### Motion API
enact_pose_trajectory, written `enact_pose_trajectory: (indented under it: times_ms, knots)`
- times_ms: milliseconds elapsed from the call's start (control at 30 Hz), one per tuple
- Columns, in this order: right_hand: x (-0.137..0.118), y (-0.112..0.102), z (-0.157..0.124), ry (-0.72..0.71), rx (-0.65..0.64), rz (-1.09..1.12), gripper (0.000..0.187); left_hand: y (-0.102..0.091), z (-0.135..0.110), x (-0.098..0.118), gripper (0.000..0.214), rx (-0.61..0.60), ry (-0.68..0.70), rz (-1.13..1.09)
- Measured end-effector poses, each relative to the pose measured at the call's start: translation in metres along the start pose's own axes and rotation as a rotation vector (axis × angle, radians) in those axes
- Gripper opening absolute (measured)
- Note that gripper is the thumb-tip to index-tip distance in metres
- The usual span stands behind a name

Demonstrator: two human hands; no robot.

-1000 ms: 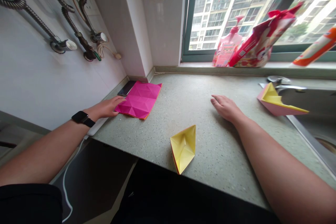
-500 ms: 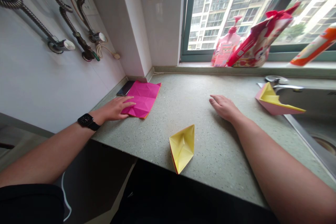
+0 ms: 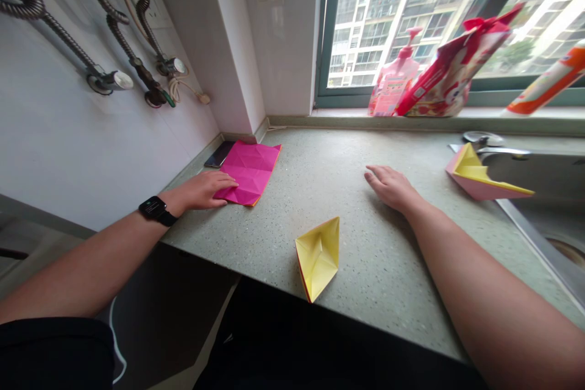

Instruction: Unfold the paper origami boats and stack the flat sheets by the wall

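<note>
My left hand (image 3: pixel 198 190) lies open, only resting on the pink folded paper (image 3: pixel 249 173). My right hand (image 3: pixel 390 187) is open, holding nothing, on the counter (image 3: pixel 388 268). The yellow paper boat (image 3: pixel 317 259) stands at the edge, so a careless arm could knock it off.

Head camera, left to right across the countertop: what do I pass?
Left hand → creased pink origami sheet → yellow paper boat → right hand → pink-and-yellow paper boat
</note>
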State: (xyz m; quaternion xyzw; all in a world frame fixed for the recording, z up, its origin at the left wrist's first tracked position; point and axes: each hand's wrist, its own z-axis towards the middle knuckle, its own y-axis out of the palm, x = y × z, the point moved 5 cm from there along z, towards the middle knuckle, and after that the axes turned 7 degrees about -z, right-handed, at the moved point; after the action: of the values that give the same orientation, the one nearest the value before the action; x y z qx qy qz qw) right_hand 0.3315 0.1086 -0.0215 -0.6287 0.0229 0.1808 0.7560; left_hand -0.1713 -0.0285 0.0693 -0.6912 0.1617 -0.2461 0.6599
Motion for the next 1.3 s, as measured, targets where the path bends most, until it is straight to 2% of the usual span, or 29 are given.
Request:
enact_pose_trajectory:
  times_ms: [200, 400, 567, 633, 767, 867, 933, 1033, 1133, 1300]
  knots:
    - [0.000, -0.001, 0.000, -0.001, -0.012, -0.009, 0.060, -0.006, 0.019, 0.022, 0.047, 0.060, 0.007, 0.106]
    - [-0.007, -0.006, -0.003, 0.004, 0.008, 0.035, 0.056, 0.003, 0.069, 0.064, 0.037, 0.118, 0.215, 0.141]
    - [-0.036, -0.035, -0.015, -0.050, 0.067, 0.176, 0.043, 0.014, 0.115, 0.105, 0.030, 0.181, 0.389, 0.073]
    - [-0.054, -0.048, -0.025, -0.087, 0.011, 0.236, 0.041, 0.019, 0.130, 0.119, 0.028, 0.204, 0.438, 0.053]
    - [-0.102, -0.067, -0.052, -0.261, -0.232, 0.363, 0.047, 0.034, 0.153, 0.140, 0.023, 0.243, 0.490, 0.045]
    - [-0.132, -0.072, -0.075, -0.344, -0.418, 0.366, 0.041, 0.045, 0.161, 0.146, 0.021, 0.279, 0.499, 0.015]
    - [-0.143, -0.072, -0.086, -0.363, -0.473, 0.287, 0.035, 0.050, 0.161, 0.147, 0.020, 0.295, 0.503, -0.011]
    - [-0.150, -0.069, -0.093, -0.392, -0.460, 0.145, 0.022, 0.049, 0.157, 0.144, 0.019, 0.317, 0.497, -0.045]
    - [-0.150, -0.064, -0.092, -0.421, -0.463, 0.107, 0.012, 0.046, 0.153, 0.140, 0.019, 0.331, 0.488, -0.065]
    - [-0.144, -0.061, -0.085, -0.406, -0.430, 0.112, 0.018, 0.046, 0.151, 0.140, 0.018, 0.323, 0.481, -0.087]
